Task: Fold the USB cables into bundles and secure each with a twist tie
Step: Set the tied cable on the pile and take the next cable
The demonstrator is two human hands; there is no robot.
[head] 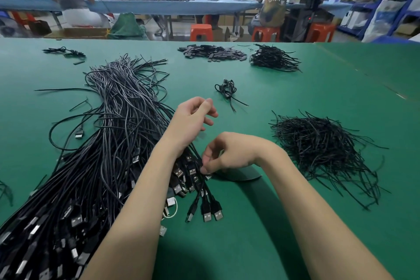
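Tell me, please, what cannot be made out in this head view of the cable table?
- Right hand: its fingertips' hold on the USB cables is hidden by its own curled fingers.
- Left hand: too small to tell whether it pinches anything.
- Cable pile: cut off by the lower left edge.
- Far dark pieces: too small to identify.

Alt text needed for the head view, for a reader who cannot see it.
Two bare hands work at a large pile of black USB cables on a green table: the right hand pinches cables near their plugs, the left hand hovers above. Twist ties lie heaped right.
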